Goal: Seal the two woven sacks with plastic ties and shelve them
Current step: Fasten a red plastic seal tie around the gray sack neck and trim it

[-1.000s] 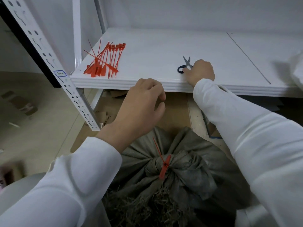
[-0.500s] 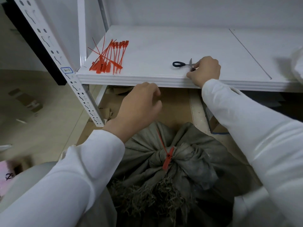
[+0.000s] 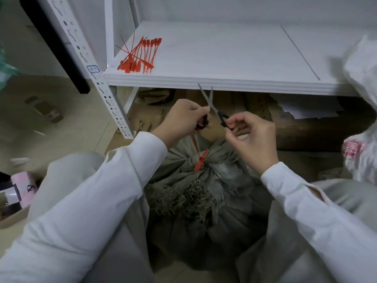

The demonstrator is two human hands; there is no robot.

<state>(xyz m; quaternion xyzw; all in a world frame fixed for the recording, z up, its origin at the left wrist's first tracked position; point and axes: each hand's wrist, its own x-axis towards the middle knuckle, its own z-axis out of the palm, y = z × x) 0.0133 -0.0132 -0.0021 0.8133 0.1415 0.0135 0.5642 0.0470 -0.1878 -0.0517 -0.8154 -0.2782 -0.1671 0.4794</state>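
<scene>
The grey sack (image 3: 204, 201) is sitting on the floor below the shelf (image 3: 224, 82), its neck already cinched by a red tie (image 3: 201, 160). The left hand (image 3: 179, 121) and right hand (image 3: 251, 137) are each gripping one handle of the scissors (image 3: 212, 105), apparently preparing to trim the tie's tail; shelving is remaining undone

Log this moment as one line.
left hand: grips scissors handle | right hand: pinches other handle | scissors: blades open, over sack | tie: cinched on sack neck, tail uncut | spare ties: on shelf
</scene>
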